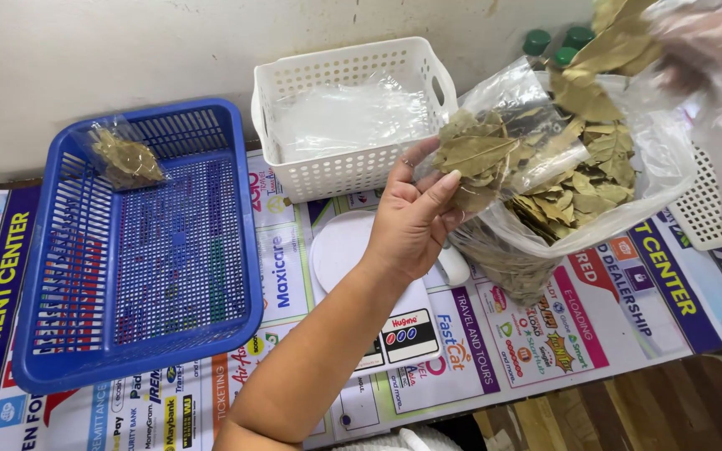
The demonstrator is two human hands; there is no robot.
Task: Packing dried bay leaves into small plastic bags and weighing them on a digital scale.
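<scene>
Clear small bag (495,142) tilts upward in left hand (415,219).

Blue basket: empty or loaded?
Nearly empty. The blue basket holds only one small clear packet of dried leaves in its far corner; the rest shows bare mesh.

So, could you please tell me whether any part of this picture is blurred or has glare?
Head view: the right hand at the top right corner is smeared by motion blur, gloved in clear plastic; the left hand, small bag of leaves and blue tray are sharp; mild glare on the big bag; light is even, shadows soft.
</scene>
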